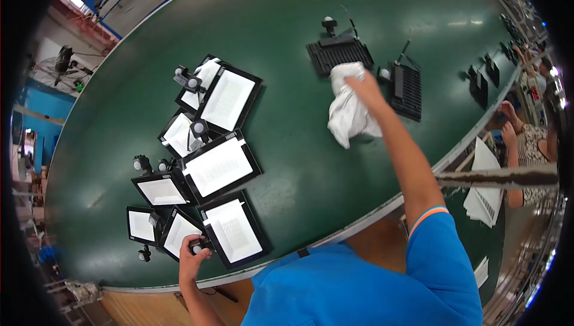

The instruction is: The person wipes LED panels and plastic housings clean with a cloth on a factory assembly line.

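My right hand is stretched out over the green table and grips a crumpled white cloth, which hangs just in front of a black floodlight lying face down. A second face-down floodlight lies right of the cloth. My left hand rests at the near table edge, its fingers closed on the sensor knob of a face-up floodlight. Several more face-up floodlights with white panels, such as one, lie in a cluster above it.
Further black lamps sit near the table's right edge. Another person's arms show at the right, beyond the edge. White sheets lie below the table rim on the right. Blue walls and shelving lie beyond the far left.
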